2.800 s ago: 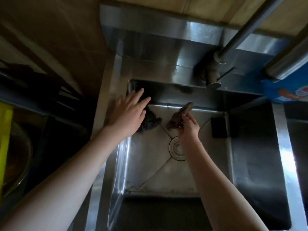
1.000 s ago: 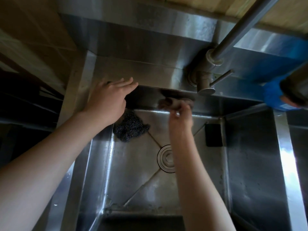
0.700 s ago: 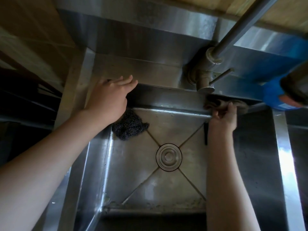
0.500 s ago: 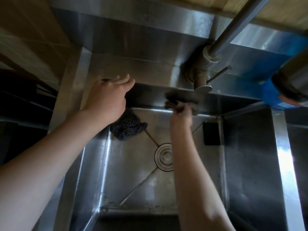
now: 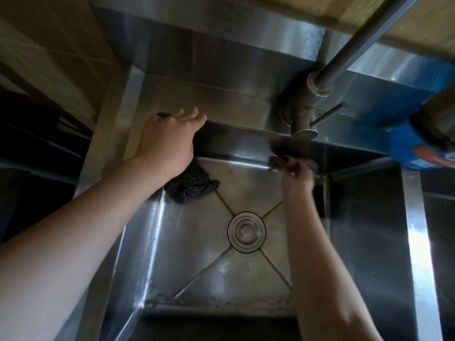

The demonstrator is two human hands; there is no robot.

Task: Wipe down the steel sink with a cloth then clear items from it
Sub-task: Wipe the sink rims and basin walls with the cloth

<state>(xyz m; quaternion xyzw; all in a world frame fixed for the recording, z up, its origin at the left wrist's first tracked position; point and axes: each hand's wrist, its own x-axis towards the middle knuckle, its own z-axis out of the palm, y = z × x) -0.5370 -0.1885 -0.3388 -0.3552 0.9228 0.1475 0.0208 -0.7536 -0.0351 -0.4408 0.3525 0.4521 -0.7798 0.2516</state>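
Note:
The steel sink [image 5: 194, 254] fills the middle of the head view, with a round drain [image 5: 246, 232] in its floor. My right hand [image 5: 294, 172] is shut on a dark cloth [image 5: 277, 161] and presses it against the sink's back wall, just below the faucet [image 5: 301, 119]. My left hand [image 5: 167, 141] rests flat on the sink's back left rim, fingers spread, holding nothing. A dark steel-wool scrubber [image 5: 190, 187] lies in the back left corner of the basin, partly under my left wrist. A small black object [image 5: 320, 200] sits against the right wall, mostly hidden by my right arm.
A long faucet pipe [image 5: 364, 38] runs up to the right above the basin. A blue package [image 5: 418, 148] sits on the back right ledge. Specks of debris [image 5: 209, 302] lie along the sink's near floor edge. Dark shelving is at the left.
My right hand has swept the cloth along the back wall, out to the right corner, back to the middle, and now right again under the faucet. My left hand has stayed on the rim.

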